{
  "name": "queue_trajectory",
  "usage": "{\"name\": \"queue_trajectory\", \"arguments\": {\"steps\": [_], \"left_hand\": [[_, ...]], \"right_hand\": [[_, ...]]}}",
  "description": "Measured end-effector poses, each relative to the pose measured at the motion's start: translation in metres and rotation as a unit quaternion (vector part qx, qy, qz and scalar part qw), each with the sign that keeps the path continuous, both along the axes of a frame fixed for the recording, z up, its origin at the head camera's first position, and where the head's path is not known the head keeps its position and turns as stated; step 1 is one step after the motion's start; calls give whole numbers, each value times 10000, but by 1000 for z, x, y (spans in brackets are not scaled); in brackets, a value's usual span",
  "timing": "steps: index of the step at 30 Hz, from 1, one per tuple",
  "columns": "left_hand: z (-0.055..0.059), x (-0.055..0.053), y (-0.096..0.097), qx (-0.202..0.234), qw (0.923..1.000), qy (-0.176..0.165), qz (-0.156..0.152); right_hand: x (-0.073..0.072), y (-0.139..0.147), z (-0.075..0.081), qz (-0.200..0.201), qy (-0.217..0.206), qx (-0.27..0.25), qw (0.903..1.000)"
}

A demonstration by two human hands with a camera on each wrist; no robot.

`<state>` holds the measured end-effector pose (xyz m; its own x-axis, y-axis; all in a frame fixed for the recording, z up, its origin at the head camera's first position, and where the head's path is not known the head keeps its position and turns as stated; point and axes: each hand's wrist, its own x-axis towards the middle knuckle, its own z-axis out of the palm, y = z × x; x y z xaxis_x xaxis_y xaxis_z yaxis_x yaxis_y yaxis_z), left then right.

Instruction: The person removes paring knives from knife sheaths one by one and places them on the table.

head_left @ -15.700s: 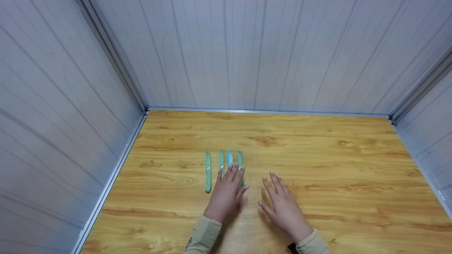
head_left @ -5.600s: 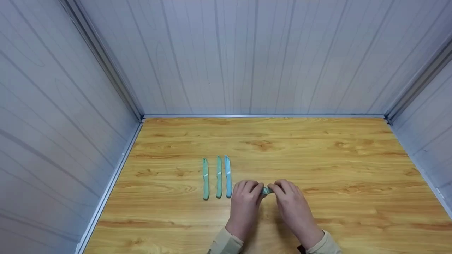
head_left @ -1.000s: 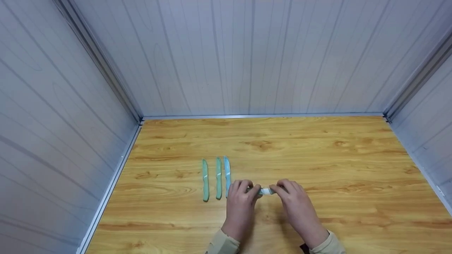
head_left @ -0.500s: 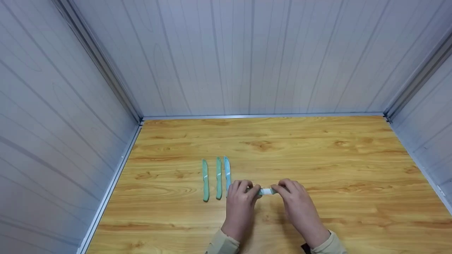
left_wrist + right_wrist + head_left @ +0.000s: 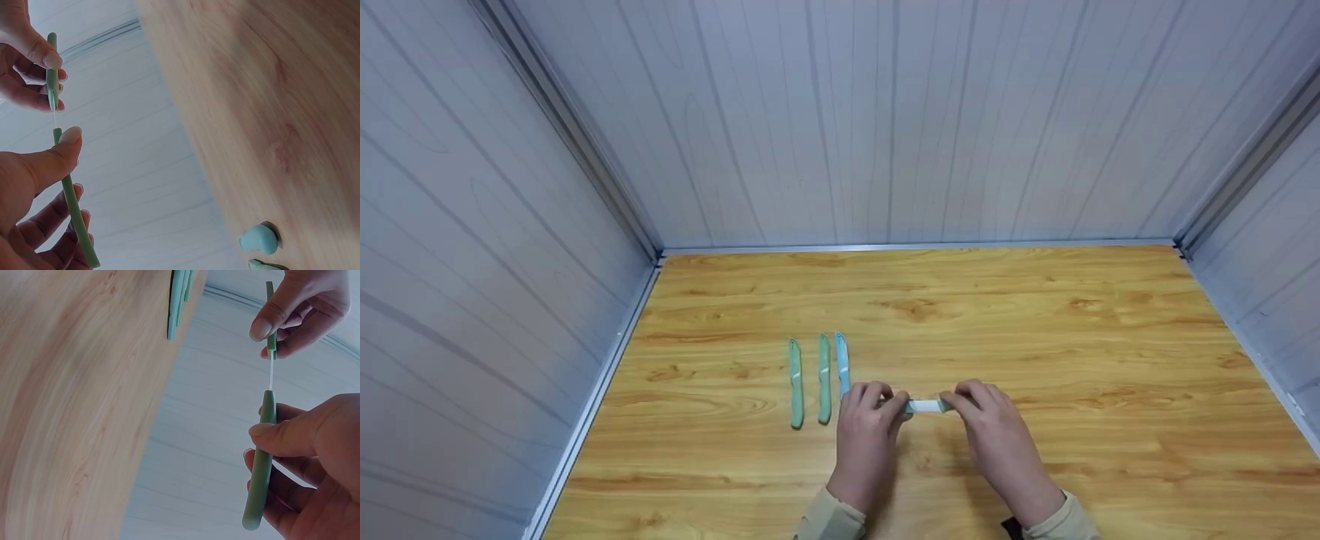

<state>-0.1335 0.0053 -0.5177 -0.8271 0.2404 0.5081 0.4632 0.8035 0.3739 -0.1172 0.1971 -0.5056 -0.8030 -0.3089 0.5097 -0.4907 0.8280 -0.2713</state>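
Between my two hands is a green knife with a narrow white blade [image 5: 927, 406], held crosswise above the table. My left hand [image 5: 866, 442] pinches one green part [image 5: 73, 208] of it between thumb and fingers. The other green part [image 5: 260, 478] is gripped by my right hand [image 5: 997, 442], thumb on one side and fingers curled behind. A stretch of bare blade shows in the gap between the two green parts. Just left of my left hand lies a light-blue knife [image 5: 842, 360], its lower end hidden by that hand.
Two more green knives, the outer knife [image 5: 796, 386] and the inner knife [image 5: 824, 379], lie side by side left of the blue one. The wood-grain table [image 5: 1035, 322] is bounded by a pale back wall [image 5: 900, 135] and side walls.
The rightmost green knife was lifted from the table row into both hands. Over the last second my hands have drawn slightly apart, and more white blade shows between them.
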Motion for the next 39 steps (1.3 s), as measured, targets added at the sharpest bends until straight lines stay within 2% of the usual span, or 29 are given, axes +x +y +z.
{"name": "queue_trajectory", "arguments": {"steps": [4,12,23,28,36,39], "left_hand": [[-1,0,0,30,10000,-34,-18],[-3,-1,0,203,9993,277,-137],[-3,1,1,166,9998,-75,-66],[-3,0,-1,256,9996,-106,-46],[-8,-3,-10,442,9983,372,-79],[-9,-3,-12,458,9979,443,-110]], "right_hand": [[0,0,-1,-2,-12,-24,10000],[-1,1,-1,2,141,7,9999],[-2,3,-1,40,65,-12,10000],[-2,5,0,35,122,18,9999],[-1,11,0,-115,61,34,9999],[-1,12,1,-147,7,67,9999]]}}
